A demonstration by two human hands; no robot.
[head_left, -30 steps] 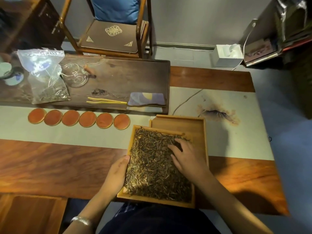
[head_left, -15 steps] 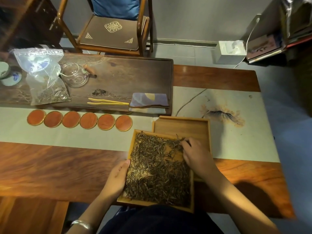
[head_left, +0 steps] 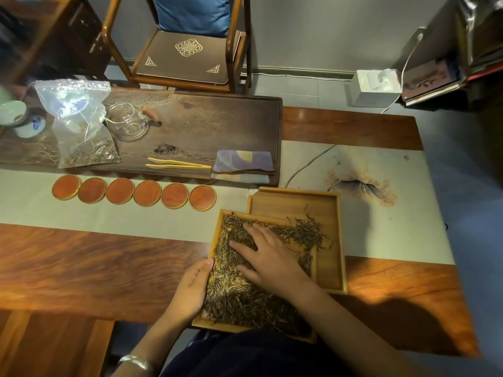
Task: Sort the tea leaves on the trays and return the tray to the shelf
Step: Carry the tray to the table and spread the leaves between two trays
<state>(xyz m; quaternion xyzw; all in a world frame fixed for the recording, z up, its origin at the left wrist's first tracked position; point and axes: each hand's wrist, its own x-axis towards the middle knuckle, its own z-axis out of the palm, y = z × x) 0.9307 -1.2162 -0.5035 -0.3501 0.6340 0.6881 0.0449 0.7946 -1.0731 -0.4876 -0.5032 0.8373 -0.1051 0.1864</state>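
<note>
Silver bangle [head_left: 135, 361]; dark clothing [head_left: 245, 355].

At the counter's [head_left: 81, 268] near edge a light wooden tray [head_left: 215, 240] filled with dark tea leaves [head_left: 239, 297] overlaps a second light wooden tray [head_left: 330, 268] behind and to its right. Six round reddish wooden coasters [head_left: 147, 193] line up to the left. Behind them a dark wooden tea board [head_left: 217, 123] carries a clear plastic bag [head_left: 79, 123], a glass pitcher [head_left: 128, 125], pale bamboo tongs [head_left: 177, 164] and a folded cloth [head_left: 242, 165].

Wooden table [head_left: 81, 270] under pale runner [head_left: 136, 216]
</note>
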